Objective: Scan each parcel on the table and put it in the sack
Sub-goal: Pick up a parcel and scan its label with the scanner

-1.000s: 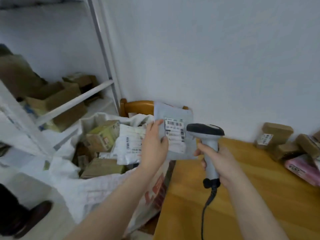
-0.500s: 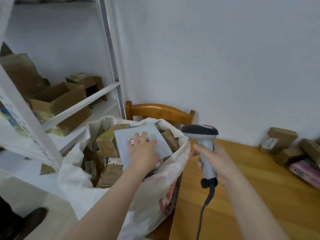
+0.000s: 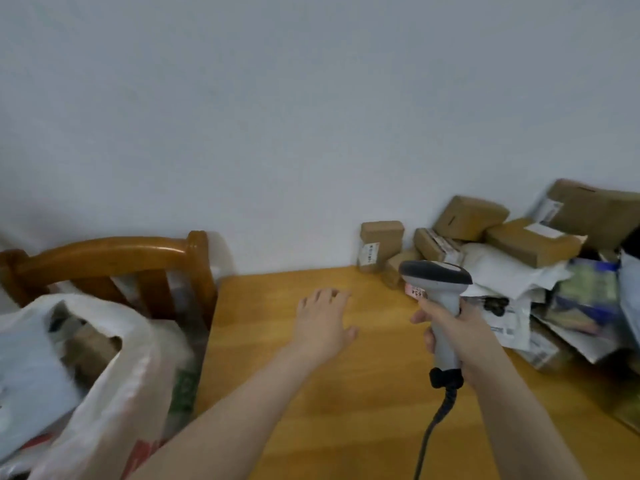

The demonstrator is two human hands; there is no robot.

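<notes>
The left hand point(image 3: 323, 323), grip open and empty, hovers over the table point(image 3: 346, 410) near parcels point(image 3: 530, 240) heaped against the wall point(image 3: 311, 133); the right hand point(image 3: 460, 337) holds the scanner point(image 3: 436, 275) in a closed grip. The small cardboard boxes point(image 3: 381, 237) look light and stiff, best taken across their sides.

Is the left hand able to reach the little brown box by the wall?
Probably yes. The left hand is open and empty, and only bare table lies between it and the little brown box. The right hand holds the scanner off to the side.

Wooden table point(image 3: 311, 410) bears heaped parcels point(image 3: 519, 258) at its far-right corner.
</notes>
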